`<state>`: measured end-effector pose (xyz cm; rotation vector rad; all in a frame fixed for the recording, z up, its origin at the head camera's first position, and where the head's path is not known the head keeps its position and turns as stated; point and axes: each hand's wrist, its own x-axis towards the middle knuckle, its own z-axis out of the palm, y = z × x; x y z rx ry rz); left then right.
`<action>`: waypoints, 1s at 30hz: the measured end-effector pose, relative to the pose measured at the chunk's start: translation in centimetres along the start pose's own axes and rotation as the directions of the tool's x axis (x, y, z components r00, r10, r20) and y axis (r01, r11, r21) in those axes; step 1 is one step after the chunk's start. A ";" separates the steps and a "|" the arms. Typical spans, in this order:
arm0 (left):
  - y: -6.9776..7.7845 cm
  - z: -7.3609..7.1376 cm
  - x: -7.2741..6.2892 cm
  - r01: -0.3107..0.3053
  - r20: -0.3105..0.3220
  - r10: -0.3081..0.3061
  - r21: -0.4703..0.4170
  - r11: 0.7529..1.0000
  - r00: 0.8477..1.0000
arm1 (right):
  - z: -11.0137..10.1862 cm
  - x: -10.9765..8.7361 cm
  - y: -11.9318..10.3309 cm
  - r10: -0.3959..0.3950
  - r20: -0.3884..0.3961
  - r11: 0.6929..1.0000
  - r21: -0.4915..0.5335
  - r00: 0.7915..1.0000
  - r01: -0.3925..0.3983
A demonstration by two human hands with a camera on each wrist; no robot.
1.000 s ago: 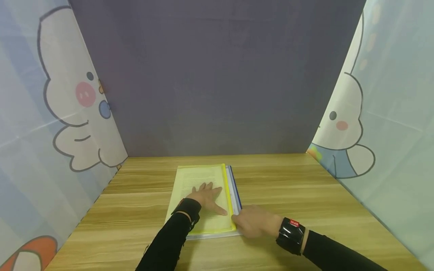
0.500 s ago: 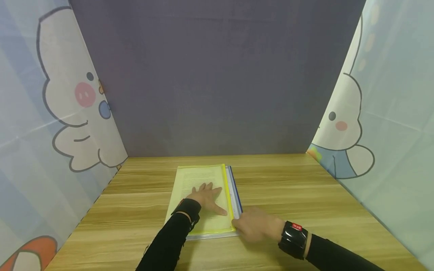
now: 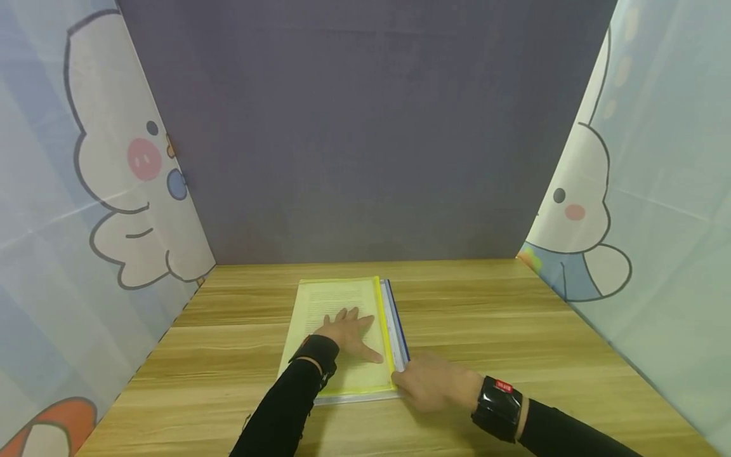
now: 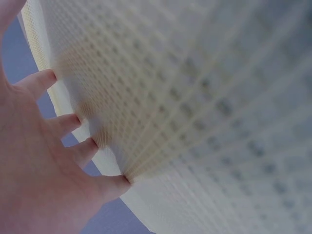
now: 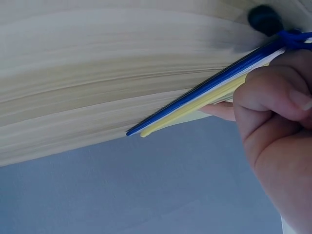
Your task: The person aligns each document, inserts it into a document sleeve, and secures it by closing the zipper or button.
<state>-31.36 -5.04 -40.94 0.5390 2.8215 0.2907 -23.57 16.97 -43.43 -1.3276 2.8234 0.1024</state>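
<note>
A yellow mesh zip file bag (image 3: 337,295) with a printed sheet inside lies flat on the table, over a second file bag with a blue edge (image 3: 398,324). My left hand (image 3: 349,334) rests on the yellow bag, fingers spread, and its fingertips press the mesh in the left wrist view. At the bag's lower right corner, my right hand (image 3: 428,381) has curled fingers and pinches the zipper edge; the zipper pull itself is hidden. In the right wrist view, the yellow zipper edge (image 5: 195,105) runs to the right hand's curled fingers. A blue pull (image 5: 295,39) lies beside them.
The wood-grain table (image 3: 485,317) meets a dark grey wall (image 3: 365,139) at the back. Cartoon-printed sheets, one on the left (image 3: 34,273) and one on the right (image 3: 674,190), enclose the sides.
My right hand has slid a little toward the near edge and to the right along the yellow bag's zipper side. The left hand and both bags have stayed put.
</note>
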 end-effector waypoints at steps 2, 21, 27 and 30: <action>0.0 -0.1 0.0 0.002 0.000 -0.002 -0.002 1.000 1.000 | 0.0 0.0 0.0 -0.001 -0.001 1.000 0.004 1.000 0.001; -0.4 0.1 0.4 0.000 0.002 0.000 -0.005 1.000 1.000 | 0.4 0.1 0.7 0.061 0.009 0.972 0.227 0.998 -0.062; -0.3 0.3 0.4 -0.009 -0.004 0.009 -0.010 1.000 1.000 | 0.3 0.7 1.8 0.107 0.020 0.924 0.368 0.994 -0.107; -0.1 0.3 0.5 -0.009 -0.002 0.009 -0.010 1.000 1.000 | 0.1 1.0 2.9 0.114 0.022 0.905 0.411 0.993 -0.113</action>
